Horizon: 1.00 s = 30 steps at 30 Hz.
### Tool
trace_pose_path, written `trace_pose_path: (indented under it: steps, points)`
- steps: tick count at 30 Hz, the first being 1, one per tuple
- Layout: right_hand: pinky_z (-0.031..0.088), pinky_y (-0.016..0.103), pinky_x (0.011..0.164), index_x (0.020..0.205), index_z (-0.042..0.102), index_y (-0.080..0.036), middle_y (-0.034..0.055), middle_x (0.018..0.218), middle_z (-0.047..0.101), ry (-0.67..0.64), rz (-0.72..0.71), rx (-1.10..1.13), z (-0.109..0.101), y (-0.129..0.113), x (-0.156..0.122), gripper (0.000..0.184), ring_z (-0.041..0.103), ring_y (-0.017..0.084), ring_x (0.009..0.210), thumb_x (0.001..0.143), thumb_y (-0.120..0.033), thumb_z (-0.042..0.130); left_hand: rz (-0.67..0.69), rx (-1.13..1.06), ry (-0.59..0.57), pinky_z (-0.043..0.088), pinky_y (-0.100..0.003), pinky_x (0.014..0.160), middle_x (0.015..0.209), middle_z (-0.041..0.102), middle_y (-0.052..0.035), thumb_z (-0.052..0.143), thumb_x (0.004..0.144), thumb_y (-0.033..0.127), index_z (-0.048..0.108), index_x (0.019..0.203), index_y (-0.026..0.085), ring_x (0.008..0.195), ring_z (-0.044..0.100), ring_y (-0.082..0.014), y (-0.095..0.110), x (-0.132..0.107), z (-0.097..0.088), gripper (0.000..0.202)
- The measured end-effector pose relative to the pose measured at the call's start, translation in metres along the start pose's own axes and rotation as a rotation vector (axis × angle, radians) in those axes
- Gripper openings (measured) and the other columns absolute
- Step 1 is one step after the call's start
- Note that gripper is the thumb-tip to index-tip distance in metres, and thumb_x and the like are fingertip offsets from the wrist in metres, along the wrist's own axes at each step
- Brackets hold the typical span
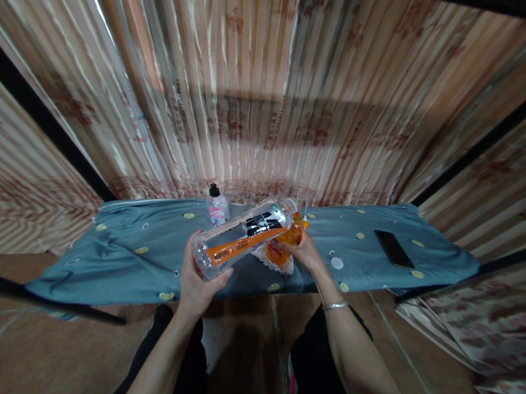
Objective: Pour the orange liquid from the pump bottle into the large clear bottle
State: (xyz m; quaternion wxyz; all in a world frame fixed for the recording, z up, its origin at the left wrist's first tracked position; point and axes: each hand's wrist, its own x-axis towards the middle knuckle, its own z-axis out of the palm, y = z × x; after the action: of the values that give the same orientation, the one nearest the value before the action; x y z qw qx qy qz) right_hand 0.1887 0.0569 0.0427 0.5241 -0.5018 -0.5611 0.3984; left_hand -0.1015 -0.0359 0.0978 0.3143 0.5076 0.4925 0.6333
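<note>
My left hand (202, 284) is wrapped round the base of a large clear plastic bottle (240, 236) with an orange and black label. The bottle is tilted, its neck up to the right, close above an orange bottle (290, 235). My right hand (306, 250) grips that orange bottle, which stands on a white cloth (280, 265). Whether the two bottle mouths touch I cannot tell. A round white cap (336, 263) lies on the bedding to the right of my right hand.
A clear squeeze bottle (217, 207) with a black cap stands at the back left. A dark phone (393, 248) lies at the right on the teal patterned cloth (127, 244). Striped curtains (249, 104) hang behind, and dark metal poles (54, 121) frame both sides.
</note>
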Motion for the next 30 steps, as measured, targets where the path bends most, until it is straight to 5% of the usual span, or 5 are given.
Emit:
trace_pose_path:
  steps: [30]
  points:
    - [0.059,0.051,0.105,0.115,0.063,-0.023,0.0114,0.121,0.078,0.048,0.077,0.01,0.0019,-0.0066,-0.0018,0.077,0.075,0.033,0.114,0.052,-0.051,0.097,0.016,-0.013,0.002,0.061,-0.044,0.099,0.134,0.066,-0.0147,0.095,0.055,0.051,0.05,0.144,0.02,0.117,0.071,-0.033,0.0027,-0.0007,0.0018,0.105]
